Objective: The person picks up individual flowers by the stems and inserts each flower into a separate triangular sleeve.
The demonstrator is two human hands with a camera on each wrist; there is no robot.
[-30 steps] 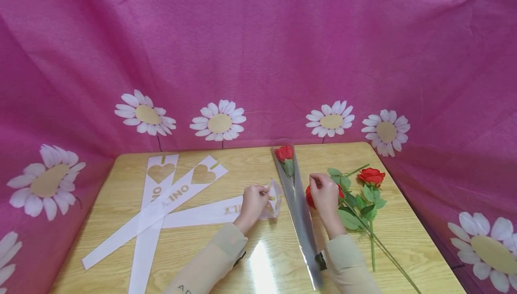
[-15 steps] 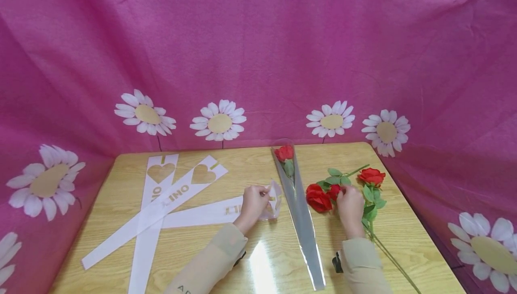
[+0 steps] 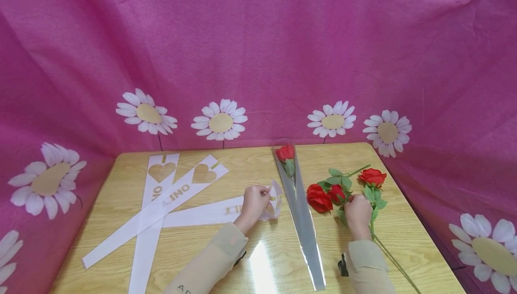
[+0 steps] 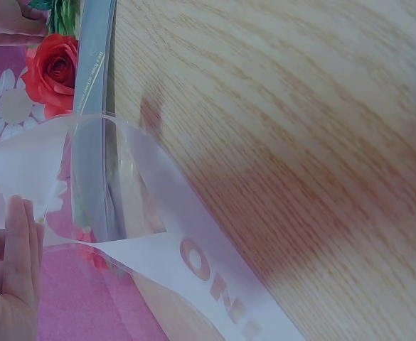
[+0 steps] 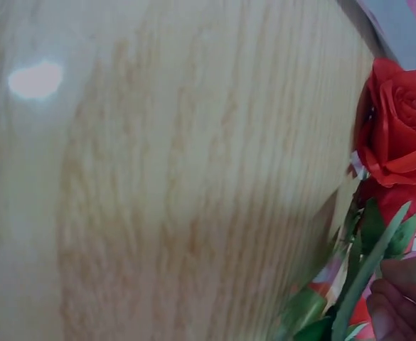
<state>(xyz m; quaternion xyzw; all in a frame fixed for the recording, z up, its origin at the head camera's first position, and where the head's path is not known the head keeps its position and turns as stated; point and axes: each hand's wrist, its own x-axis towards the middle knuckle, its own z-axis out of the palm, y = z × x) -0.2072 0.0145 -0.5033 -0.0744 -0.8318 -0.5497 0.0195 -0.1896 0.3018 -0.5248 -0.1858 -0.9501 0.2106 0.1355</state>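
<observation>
Head view shows the right hand (image 3: 358,214) shifted rightward to the red roses (image 3: 319,198), seemingly pinching a stem (image 3: 396,261); left hand (image 3: 253,205) still pinches the white wrapper (image 3: 202,213), so both appear held.

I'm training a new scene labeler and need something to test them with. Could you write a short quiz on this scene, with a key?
1. Multiple choice: what does the left hand hold?
A) A green leaf
B) The lettered white sleeve
C) The pink cloth

2. True or false: in the head view, the gray sleeve with a red rose inside lies between the left hand and the right hand.

3. Fill in: the wide end of each of the two crossed white sleeves bears a large ____ shape.

Key:
1. B
2. True
3. heart
</observation>
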